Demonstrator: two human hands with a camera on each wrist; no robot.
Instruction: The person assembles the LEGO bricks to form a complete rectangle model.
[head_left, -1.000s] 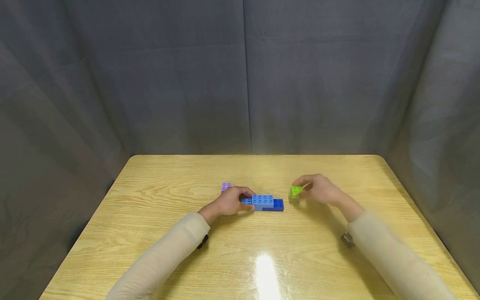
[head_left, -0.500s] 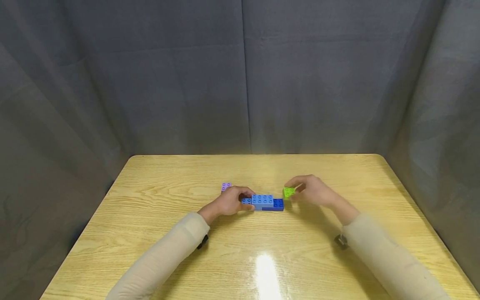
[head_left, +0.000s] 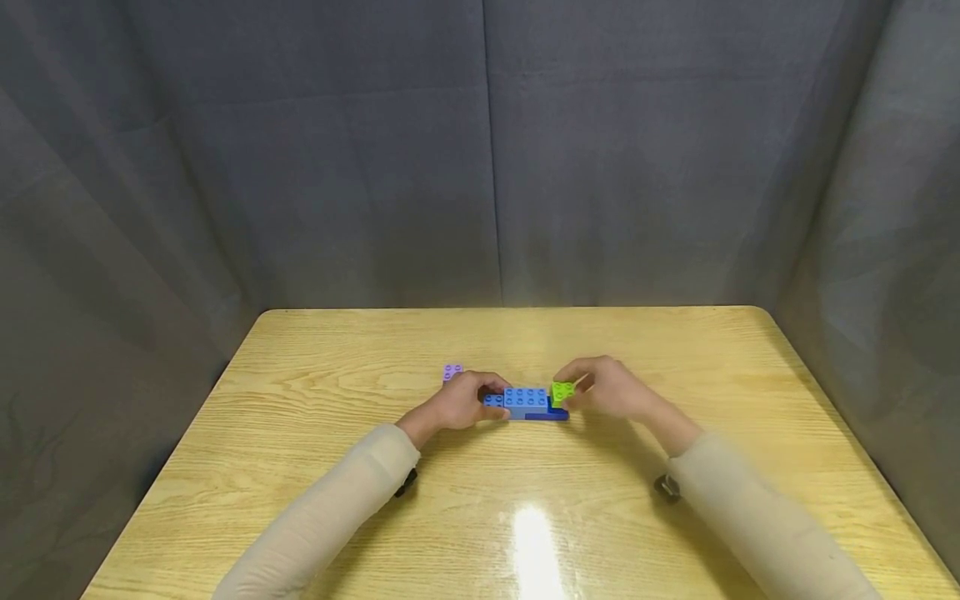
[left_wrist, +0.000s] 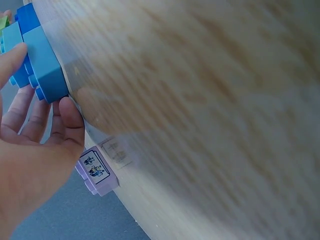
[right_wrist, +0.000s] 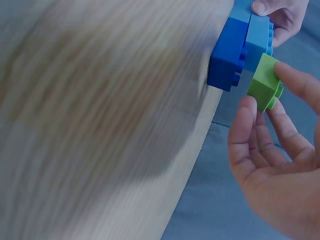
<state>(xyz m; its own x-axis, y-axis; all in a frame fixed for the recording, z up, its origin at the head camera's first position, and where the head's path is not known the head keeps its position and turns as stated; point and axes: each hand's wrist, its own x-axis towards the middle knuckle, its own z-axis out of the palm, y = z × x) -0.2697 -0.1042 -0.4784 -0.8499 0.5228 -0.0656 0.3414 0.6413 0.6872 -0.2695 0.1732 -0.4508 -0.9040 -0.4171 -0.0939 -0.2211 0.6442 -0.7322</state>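
In the middle of the table, a light blue brick (head_left: 525, 398) sits across a dark blue brick (right_wrist: 226, 55) and a medium blue brick (left_wrist: 47, 65), joined in a row. My left hand (head_left: 459, 402) grips this assembly near its left end, thumb at the front and fingers behind. Between thumb and fingers, my right hand (head_left: 611, 388) pinches a small lime green brick (head_left: 562, 392). It is held studs up over the dark blue brick's exposed end, and a gap shows beneath it in the right wrist view.
A purple brick (head_left: 452, 372) with a printed side stands behind my left hand, partly hidden by it. The wooden table (head_left: 360, 350) ends at a back edge before a dark grey curtain (head_left: 375, 167).
My right hand has carried the green brick leftward, from right of the assembly to over the dark blue brick's end. My left hand has stayed in place on the blue bricks.
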